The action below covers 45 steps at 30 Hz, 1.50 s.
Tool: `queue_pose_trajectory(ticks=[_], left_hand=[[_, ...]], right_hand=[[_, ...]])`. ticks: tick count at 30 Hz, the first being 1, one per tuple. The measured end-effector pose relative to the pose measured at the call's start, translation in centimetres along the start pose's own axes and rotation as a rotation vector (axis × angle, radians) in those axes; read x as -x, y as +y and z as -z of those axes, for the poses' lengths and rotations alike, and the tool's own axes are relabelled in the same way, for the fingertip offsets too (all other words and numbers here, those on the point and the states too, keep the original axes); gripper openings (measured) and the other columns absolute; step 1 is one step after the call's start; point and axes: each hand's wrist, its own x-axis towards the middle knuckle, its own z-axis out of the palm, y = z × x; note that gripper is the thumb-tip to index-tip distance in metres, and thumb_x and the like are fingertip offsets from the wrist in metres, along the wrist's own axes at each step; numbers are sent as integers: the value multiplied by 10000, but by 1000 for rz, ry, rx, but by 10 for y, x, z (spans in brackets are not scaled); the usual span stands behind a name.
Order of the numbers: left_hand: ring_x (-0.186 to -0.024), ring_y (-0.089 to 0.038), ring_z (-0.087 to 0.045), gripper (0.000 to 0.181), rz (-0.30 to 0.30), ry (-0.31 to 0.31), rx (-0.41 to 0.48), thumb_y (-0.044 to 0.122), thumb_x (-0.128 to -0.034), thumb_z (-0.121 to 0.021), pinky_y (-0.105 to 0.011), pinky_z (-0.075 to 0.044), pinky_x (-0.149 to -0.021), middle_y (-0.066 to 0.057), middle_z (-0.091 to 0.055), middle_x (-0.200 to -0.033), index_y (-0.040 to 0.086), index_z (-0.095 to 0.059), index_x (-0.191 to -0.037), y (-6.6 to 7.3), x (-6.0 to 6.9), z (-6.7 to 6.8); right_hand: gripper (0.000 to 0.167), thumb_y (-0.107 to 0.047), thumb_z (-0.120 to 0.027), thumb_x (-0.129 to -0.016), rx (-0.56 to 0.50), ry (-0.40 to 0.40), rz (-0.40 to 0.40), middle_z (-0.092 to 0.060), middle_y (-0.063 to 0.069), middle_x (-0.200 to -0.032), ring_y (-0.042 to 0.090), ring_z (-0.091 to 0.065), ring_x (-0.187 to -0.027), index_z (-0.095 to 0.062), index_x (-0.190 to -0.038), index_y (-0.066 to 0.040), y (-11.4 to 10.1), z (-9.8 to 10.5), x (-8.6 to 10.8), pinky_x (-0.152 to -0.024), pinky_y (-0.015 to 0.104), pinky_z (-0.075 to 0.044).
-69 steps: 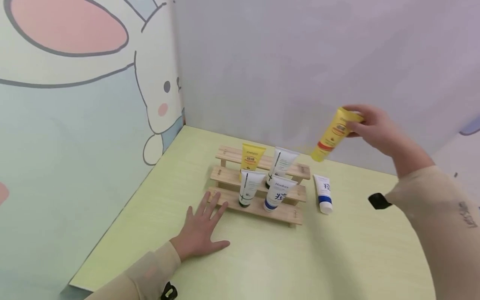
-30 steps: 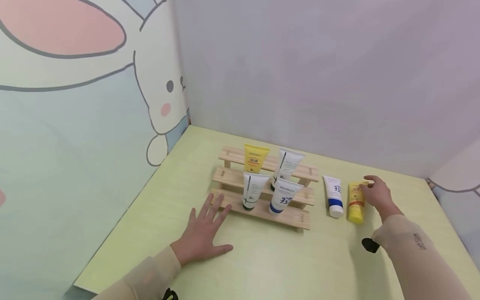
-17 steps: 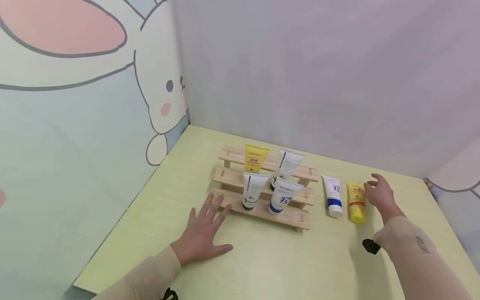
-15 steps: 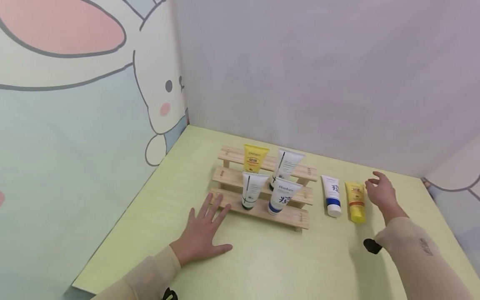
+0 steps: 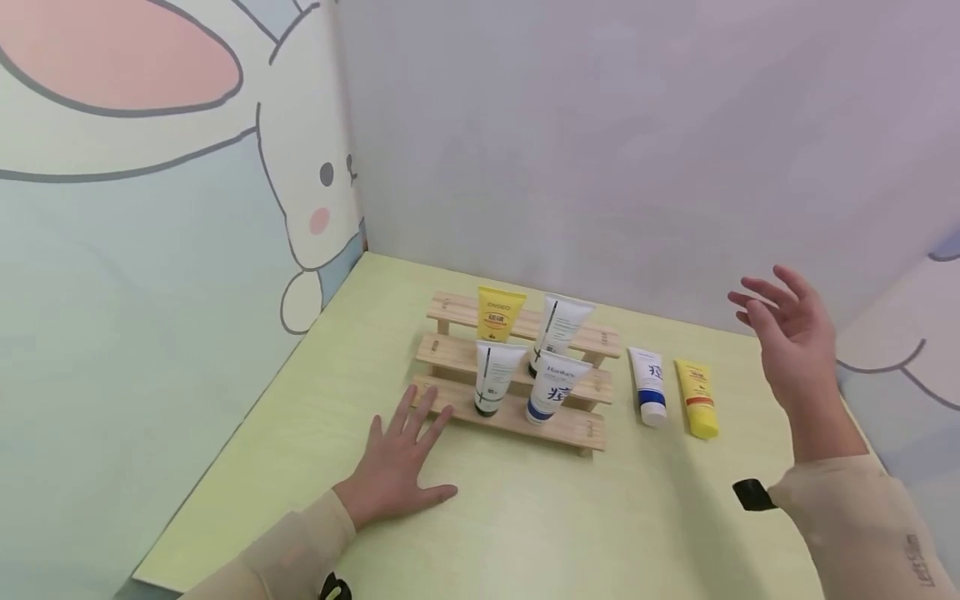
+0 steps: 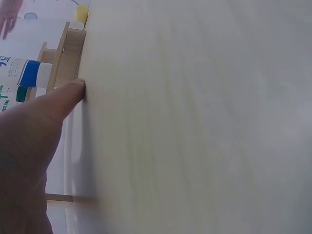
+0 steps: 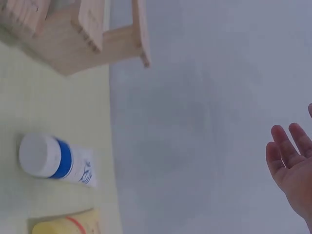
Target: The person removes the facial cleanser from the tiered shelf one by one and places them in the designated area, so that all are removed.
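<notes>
My left hand (image 5: pixel 393 467) lies on the table with its fingers spread, fingertips touching the lowest step of a wooden three-step rack (image 5: pixel 573 429). In the air at the right, my right hand (image 5: pixel 798 342) has loosely bent fingers and holds nothing. Below and left of it, a yellow tube (image 5: pixel 697 400) lies flat on the table beside a white tube with a blue band (image 5: pixel 648 387). Upright on the rack stand another yellow tube (image 5: pixel 499 315), two white tubes with dark caps (image 5: pixel 561 327) and a second blue-banded white tube (image 5: pixel 555 387).
The pale yellow-green table (image 5: pixel 555 517) meets a grey-lilac wall (image 5: pixel 600 150) at the back. On the left rises a wall with a cartoon rabbit (image 5: pixel 315 192). A patterned wall (image 5: pixel 907 400) borders the right side.
My right hand brought the yellow tube down beside the lying white tube, let it go, then rose away to the right. My left hand has stayed in place.
</notes>
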Motion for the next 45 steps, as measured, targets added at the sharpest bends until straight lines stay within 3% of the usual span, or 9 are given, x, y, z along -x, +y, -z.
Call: queue_pose_trajectory(ticks=[3,7,16,22,25,28,31,38,45], left_hand=[[-1623,-456,-62,1066,6,-1,4,746,-868,-657,-851,-343,-1034,-153,-93,-1771,189,-249,-1680,-1,0,0],[-1623,-457,-61,1069,8,-1,15,745,-865,-662,-855,-341,-1031,-153,-89,-1772,188,-251,-1679,-1,-1,1],[-1623,-456,-67,1068,6,-8,14,746,-860,-667,-854,-344,-1030,-150,-99,-1771,191,-262,-1677,0,-1,0],[-1620,-460,-83,1065,3,0,17,741,-856,-676,-856,-351,-1019,-154,-117,-1768,185,-276,-1672,0,-1,0],[-1621,-459,-80,1066,1,0,11,745,-859,-670,-852,-354,-1021,-151,-111,-1770,188,-270,-1674,0,-1,0],[-1621,-457,-76,1064,3,-1,15,746,-860,-669,-853,-348,-1025,-148,-108,-1770,189,-272,-1674,0,-1,1],[-1622,-454,-71,1062,5,-3,20,744,-860,-670,-855,-341,-1029,-147,-104,-1771,190,-272,-1674,-1,-1,0],[-1622,-451,-77,1071,-3,6,9,750,-861,-665,-856,-344,-1025,-143,-101,-1772,195,-254,-1679,-2,-2,-3],[-1616,-450,-94,1069,6,15,23,730,-848,-695,-857,-344,-1023,-147,-125,-1766,188,-280,-1670,-1,1,-1]], right_hand=[[578,9,-582,-1032,-88,-7,94,-666,-1,-1354,68,-712,-1145,-416,-1574,-106,-13,-16,12,-952,117,-528],[558,104,-528,-1017,-115,-22,185,-680,70,-1363,127,-711,-1185,-453,-1550,-43,-17,-29,28,-983,140,-528],[611,198,-481,-990,-60,-221,272,-661,27,-1418,121,-663,-1273,-427,-1561,-13,9,-62,39,-1063,171,-495],[632,143,-562,-988,134,-315,240,-642,-70,-1394,43,-642,-1260,-437,-1573,-60,15,-106,28,-1048,138,-482],[619,97,-582,-1002,211,-364,214,-622,56,-1429,-2,-617,-1248,-423,-1579,-61,16,-124,21,-1039,126,-481],[605,58,-590,-1017,227,-424,183,-570,216,-1474,-44,-599,-1223,-411,-1584,-59,17,-138,16,-1024,117,-486],[579,32,-595,-1027,222,-456,159,-555,289,-1468,-53,-624,-1159,-425,-1573,-50,19,-147,14,-978,109,-507],[477,-41,-601,-1048,323,-415,132,-689,240,-1064,85,-625,-795,-524,-1517,-89,17,-154,16,-694,181,-507],[420,-66,-612,-1049,347,-369,127,-666,206,-977,174,-569,-716,-582,-1466,-108,18,-159,18,-647,199,-473]])
